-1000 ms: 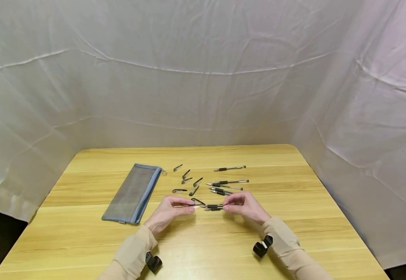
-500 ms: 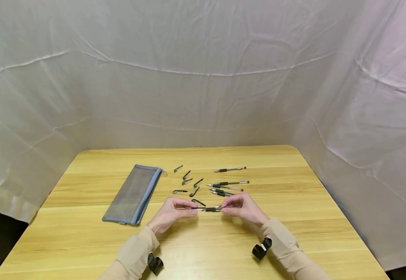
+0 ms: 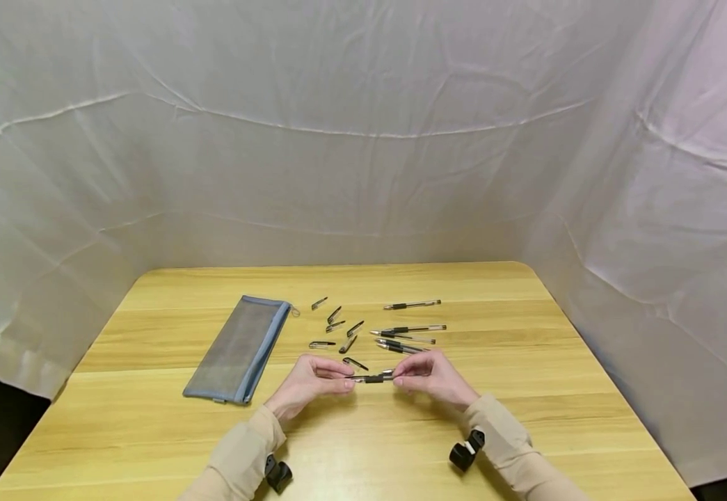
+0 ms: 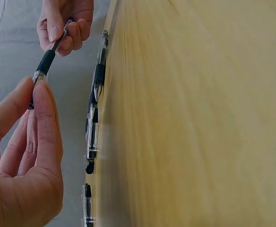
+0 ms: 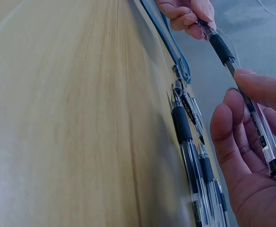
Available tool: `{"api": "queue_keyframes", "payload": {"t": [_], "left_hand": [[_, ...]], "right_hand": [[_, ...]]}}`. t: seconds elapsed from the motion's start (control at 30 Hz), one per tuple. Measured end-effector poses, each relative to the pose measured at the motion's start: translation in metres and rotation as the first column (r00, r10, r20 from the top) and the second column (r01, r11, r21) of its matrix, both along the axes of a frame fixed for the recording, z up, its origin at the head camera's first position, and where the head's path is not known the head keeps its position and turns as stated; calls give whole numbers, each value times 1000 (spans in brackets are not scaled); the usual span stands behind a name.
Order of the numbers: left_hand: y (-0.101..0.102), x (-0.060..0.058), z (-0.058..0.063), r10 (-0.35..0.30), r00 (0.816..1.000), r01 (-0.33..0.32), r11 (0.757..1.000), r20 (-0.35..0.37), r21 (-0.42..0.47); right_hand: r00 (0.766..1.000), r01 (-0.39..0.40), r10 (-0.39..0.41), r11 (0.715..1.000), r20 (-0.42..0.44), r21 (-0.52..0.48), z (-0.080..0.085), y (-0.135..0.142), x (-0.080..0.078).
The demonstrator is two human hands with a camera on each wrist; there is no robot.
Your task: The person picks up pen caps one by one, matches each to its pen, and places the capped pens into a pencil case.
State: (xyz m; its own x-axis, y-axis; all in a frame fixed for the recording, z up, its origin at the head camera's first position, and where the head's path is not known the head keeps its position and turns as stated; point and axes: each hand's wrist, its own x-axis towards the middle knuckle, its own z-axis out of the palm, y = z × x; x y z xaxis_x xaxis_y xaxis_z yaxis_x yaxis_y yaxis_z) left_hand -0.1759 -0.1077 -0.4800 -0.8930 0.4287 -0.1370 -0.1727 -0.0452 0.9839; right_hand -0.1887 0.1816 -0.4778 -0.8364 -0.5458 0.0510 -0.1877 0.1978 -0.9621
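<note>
My left hand [image 3: 313,383] pinches a pen cap [image 4: 31,105] between thumb and fingers, its black end showing below the fingertips in the left wrist view. My right hand [image 3: 435,379] holds a clear-barrelled gel pen [image 5: 221,49] with a black rubber grip, its tip pointing left. The pen's tip end meets the cap between the two hands, close over the table. Just behind the left fingertips lies a loose cap [image 3: 355,364]. Another pen [image 3: 388,371] lies beside the right fingertips, mostly hidden by that hand.
A blue-edged mesh zip pouch [image 3: 228,348] lies to the left on the wooden table [image 3: 363,445]. Several loose caps [image 3: 348,344] are scattered at the middle. Several uncapped pens [image 3: 412,304] lie behind the right hand. A pale cloth [image 3: 363,174] hangs around the table.
My right hand has come slightly left with the pen, so the gap between the hands is narrower. The pen has come away from the one lying beside it, towards the cap.
</note>
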Motion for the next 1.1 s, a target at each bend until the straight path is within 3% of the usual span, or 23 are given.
{"api": "queue_keyframes", "payload": {"t": [0.37,1.1], "left_hand": [[1,1,0,-6,1000,6,1000,1,-9],[4,4,2,40,999,-42,996,-26,-80]], "right_hand": [[1000,25,-24,1000,16,-15,-4,-4,2],[994,93,-93,996,66,-2,-5,-8,5]]}}
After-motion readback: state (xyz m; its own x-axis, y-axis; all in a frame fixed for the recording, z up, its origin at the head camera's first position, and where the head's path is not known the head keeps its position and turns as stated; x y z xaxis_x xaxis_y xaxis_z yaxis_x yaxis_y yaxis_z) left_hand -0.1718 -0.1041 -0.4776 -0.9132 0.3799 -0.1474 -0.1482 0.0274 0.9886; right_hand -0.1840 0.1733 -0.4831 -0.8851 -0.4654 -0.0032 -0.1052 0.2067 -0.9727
